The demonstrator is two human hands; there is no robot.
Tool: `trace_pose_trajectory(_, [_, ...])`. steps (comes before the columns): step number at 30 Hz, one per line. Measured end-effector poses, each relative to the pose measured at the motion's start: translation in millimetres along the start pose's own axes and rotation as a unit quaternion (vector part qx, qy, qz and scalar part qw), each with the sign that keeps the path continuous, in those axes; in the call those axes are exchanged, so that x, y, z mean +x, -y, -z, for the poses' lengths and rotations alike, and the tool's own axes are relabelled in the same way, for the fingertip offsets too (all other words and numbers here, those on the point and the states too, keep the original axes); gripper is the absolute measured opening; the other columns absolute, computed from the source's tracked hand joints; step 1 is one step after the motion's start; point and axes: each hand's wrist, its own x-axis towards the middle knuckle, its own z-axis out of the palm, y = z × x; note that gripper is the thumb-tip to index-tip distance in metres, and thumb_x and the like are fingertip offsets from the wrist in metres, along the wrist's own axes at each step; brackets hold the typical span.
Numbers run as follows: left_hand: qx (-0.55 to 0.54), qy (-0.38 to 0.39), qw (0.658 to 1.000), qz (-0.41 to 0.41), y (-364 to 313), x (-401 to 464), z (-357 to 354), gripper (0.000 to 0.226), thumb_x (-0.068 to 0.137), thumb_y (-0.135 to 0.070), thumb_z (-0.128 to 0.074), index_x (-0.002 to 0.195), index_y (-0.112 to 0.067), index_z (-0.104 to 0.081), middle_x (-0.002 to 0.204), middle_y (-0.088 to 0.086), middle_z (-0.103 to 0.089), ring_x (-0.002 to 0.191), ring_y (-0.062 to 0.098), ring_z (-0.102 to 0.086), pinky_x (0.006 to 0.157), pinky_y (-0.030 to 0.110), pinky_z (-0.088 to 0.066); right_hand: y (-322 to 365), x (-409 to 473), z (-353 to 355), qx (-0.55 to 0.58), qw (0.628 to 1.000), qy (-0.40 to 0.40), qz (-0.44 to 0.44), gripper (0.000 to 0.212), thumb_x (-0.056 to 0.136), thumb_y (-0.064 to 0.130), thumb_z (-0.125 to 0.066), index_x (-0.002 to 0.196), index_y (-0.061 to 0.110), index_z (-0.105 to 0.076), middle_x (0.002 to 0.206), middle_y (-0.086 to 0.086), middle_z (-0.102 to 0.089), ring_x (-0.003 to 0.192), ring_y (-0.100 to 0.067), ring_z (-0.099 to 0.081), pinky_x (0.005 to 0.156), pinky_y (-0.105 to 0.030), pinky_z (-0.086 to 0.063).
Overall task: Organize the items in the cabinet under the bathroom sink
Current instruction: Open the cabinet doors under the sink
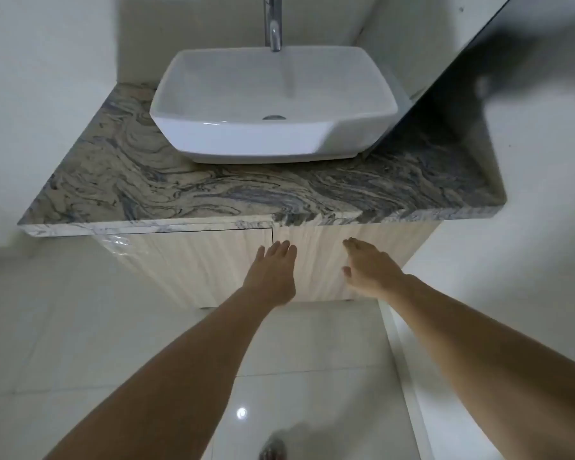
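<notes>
The cabinet (193, 267) under the sink has pale wood-grain doors, both closed, so its contents are hidden. My left hand (273, 273) reaches out with straight fingers, its tips at the seam between the two doors. My right hand (369, 270) is stretched toward the right door (319, 260) with fingers relaxed, close to its surface; contact is unclear. Neither hand holds anything.
A white basin (273, 104) sits on the swirled marble countertop (213, 194), which overhangs the doors. A chrome tap (273, 24) rises behind it. A mirror (495, 71) lines the right wall. Glossy white floor tiles (80, 327) lie below, with a raised curb (402, 360) at right.
</notes>
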Motion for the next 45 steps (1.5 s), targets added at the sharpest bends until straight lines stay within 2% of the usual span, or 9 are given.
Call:
trace_pose_trajectory(5, [0.034, -0.012, 0.999, -0.007, 10, 42, -22, 0.07, 0.088, -0.006, -0.047, 0.15, 0.001, -0.015, 0.159, 0.017, -0.011, 0.148, 0.031, -0.007, 0.121, 0.045, -0.008, -10, 43, -19, -0.04, 0.999, -0.036, -0.01, 0.07, 0.099, 0.031, -0.051, 0.153, 0.007, -0.014, 0.161, -0.009, -0.015, 0.149, -0.027, -0.014, 0.117, -0.049, -0.026])
trace_pose_trajectory(12, [0.055, -0.001, 0.998, 0.006, 22, 66, -42, 0.084, 0.085, -0.015, -0.053, 0.152, -0.001, -0.004, 0.159, 0.014, -0.013, 0.149, 0.031, -0.005, 0.121, 0.052, -0.003, -19, 74, -44, -0.079, 0.993, -0.085, -0.026, 0.076, 0.093, 0.033, -0.058, 0.152, 0.01, -0.016, 0.157, -0.008, -0.024, 0.147, -0.028, -0.016, 0.117, -0.053, -0.018])
trace_pose_trajectory(17, [0.037, -0.009, 0.999, 0.019, 27, 71, -47, 0.089, 0.082, -0.011, -0.055, 0.153, -0.006, -0.002, 0.16, 0.009, -0.014, 0.149, 0.028, -0.005, 0.12, 0.054, -0.005, -20, 81, -49, -0.066, 0.993, -0.085, -0.043, 0.082, 0.089, 0.025, -0.062, 0.153, 0.011, -0.014, 0.157, -0.007, -0.023, 0.147, -0.027, -0.018, 0.114, -0.052, -0.028])
trace_pose_trajectory(23, [-0.02, -0.086, 0.996, 0.032, 17, 61, -51, 0.086, 0.07, -0.002, -0.062, 0.149, -0.007, -0.029, 0.146, 0.011, -0.036, 0.137, 0.031, -0.029, 0.118, 0.047, -0.02, -18, 70, -53, -0.014, 0.993, -0.105, -0.044, 0.085, 0.083, 0.005, -0.059, 0.154, 0.013, -0.013, 0.158, -0.004, -0.018, 0.149, -0.025, -0.012, 0.111, -0.051, -0.037])
trace_pose_trajectory(28, [-0.135, -0.149, 0.978, 0.053, -5, 39, -63, 0.042, 0.075, -0.007, -0.068, 0.117, -0.004, -0.063, 0.118, 0.015, -0.055, 0.109, 0.034, -0.046, 0.082, 0.043, -0.05, -32, 39, -68, 0.011, 0.989, -0.147, -0.009, 0.073, 0.082, 0.0, -0.058, 0.149, 0.01, -0.031, 0.151, -0.006, -0.033, 0.142, -0.027, -0.028, 0.103, -0.048, -0.045])
trace_pose_trajectory(33, [-0.35, -0.075, 0.92, 0.159, -34, 14, -59, 0.02, 0.092, -0.023, -0.06, 0.099, -0.013, -0.076, 0.096, 0.008, -0.066, 0.087, 0.021, -0.054, 0.072, 0.026, -0.037, -47, 10, -70, 0.083, 0.967, -0.24, 0.004, 0.024, 0.092, 0.015, -0.062, 0.114, 0.007, -0.068, 0.121, -0.012, -0.06, 0.115, -0.033, -0.054, 0.088, -0.047, -0.052])
trace_pose_trajectory(38, [-0.5, -0.008, 0.829, 0.25, -77, -19, -60, 0.01, 0.084, -0.019, -0.071, 0.079, -0.011, -0.074, 0.079, 0.012, -0.07, 0.073, 0.023, -0.062, 0.066, 0.025, -0.045, -55, -17, -68, 0.208, 0.949, -0.216, -0.096, 0.025, 0.095, 0.028, -0.062, 0.102, 0.007, -0.073, 0.135, -0.012, -0.046, 0.124, -0.027, -0.045, 0.096, -0.038, -0.047])
trace_pose_trajectory(42, [-0.582, 0.05, 0.769, 0.261, -124, -43, -60, 0.008, 0.084, 0.001, -0.067, 0.08, -0.006, -0.066, 0.075, -0.008, -0.067, 0.065, 0.009, -0.061, 0.05, 0.015, -0.048, -73, -41, -70, 0.251, 0.937, -0.21, -0.118, 0.02, 0.092, 0.017, -0.065, 0.103, 0.001, -0.07, 0.146, -0.013, -0.037, 0.124, -0.026, -0.051, 0.096, -0.024, -0.039])
trace_pose_trajectory(45, [-0.628, 0.089, 0.726, 0.265, -157, -54, -67, 0.008, 0.086, 0.0, -0.067, 0.085, -0.008, -0.068, 0.079, 0.001, -0.067, 0.066, 0.014, -0.061, 0.05, 0.02, -0.049, -91, -63, -68, 0.294, 0.923, -0.203, -0.143, 0.024, 0.09, 0.013, -0.067, 0.111, 0.001, -0.066, 0.126, -0.013, -0.056, 0.104, -0.018, -0.06, 0.084, -0.019, -0.042])
